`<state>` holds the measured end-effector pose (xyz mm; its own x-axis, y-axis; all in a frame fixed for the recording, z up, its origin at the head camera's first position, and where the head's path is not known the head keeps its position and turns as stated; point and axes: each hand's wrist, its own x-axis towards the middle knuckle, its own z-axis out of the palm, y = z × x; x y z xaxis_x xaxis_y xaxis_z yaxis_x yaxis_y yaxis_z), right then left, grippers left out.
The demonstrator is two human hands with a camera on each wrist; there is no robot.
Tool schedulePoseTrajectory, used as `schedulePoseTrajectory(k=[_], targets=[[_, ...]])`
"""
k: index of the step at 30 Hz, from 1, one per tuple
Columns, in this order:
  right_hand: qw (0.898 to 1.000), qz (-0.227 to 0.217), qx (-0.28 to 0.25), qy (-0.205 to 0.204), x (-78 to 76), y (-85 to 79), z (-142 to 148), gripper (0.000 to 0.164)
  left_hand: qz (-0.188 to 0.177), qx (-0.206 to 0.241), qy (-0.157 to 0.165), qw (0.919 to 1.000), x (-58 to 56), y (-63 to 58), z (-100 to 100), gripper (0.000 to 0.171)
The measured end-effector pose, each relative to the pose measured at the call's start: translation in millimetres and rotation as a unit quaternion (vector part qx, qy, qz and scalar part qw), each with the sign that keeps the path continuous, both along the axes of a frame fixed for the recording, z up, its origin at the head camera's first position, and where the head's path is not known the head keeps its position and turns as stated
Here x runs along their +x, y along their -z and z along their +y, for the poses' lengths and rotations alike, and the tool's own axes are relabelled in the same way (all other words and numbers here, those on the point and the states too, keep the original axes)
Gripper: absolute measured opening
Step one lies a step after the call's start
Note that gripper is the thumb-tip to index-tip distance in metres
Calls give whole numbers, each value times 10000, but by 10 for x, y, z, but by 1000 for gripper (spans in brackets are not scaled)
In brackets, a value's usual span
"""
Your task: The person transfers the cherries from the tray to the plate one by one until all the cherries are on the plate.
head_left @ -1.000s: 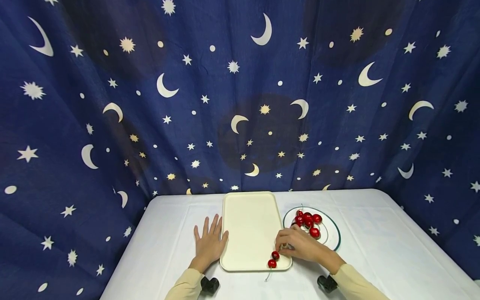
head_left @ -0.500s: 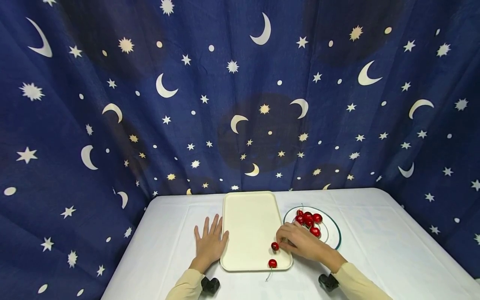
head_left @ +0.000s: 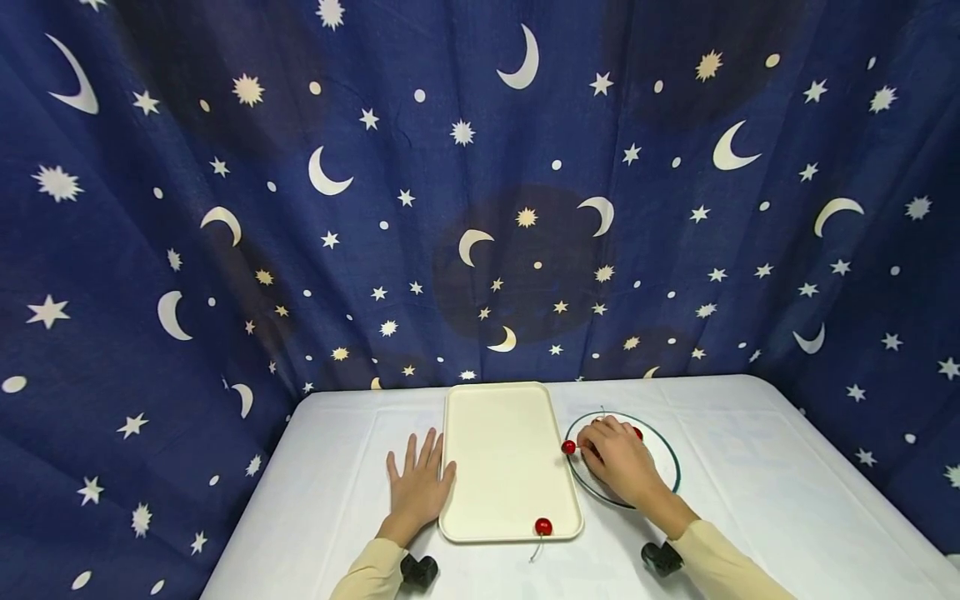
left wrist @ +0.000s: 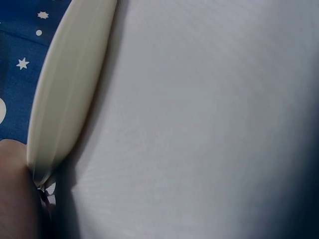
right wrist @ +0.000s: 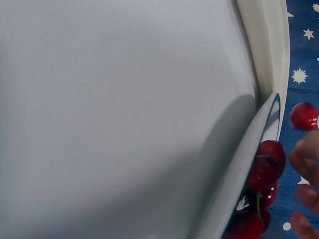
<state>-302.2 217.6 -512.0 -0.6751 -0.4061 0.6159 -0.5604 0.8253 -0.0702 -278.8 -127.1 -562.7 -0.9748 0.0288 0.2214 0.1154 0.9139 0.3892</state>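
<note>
My right hand is over the white plate with the green rim and pinches a red cherry by its stem. The cherry hangs out to the left, by the plate's left rim. In the right wrist view the held cherry is above my fingers, and several cherries lie on the plate. My hand covers most of them in the head view. Another cherry lies at the near edge of the cream tray, its stem over the rim. My left hand lies flat with spread fingers, its thumb at the tray's left edge.
A white cloth covers the table. The tray and the plate stand side by side, nearly touching. Behind the table hangs a dark blue curtain with moons and stars. A dark device sits at the right wrist.
The right hand has moved from the tray's near right side up and right over the plate, carrying the cherry off the tray. The other tray cherry and the left hand stay put.
</note>
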Motion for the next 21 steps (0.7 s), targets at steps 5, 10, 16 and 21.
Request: schedulePoseTrajectory(k=[5,10,16,21], targets=[[9987,-191,116,458,6,9,14,16,68,13,-24,10000,-7,25,-6,61],[9979,-157,76,626,-10,43,35,16,-139,-19,-48,9999,-9,12,-9,61],[9975,-192,0,677,-21,68,38,16,-136,-79,-67,9999,-38,72,-26,62],[9991,76,-115,413,-16,56,10,18,57,-28,-7,10000,-36,100,-38,63]])
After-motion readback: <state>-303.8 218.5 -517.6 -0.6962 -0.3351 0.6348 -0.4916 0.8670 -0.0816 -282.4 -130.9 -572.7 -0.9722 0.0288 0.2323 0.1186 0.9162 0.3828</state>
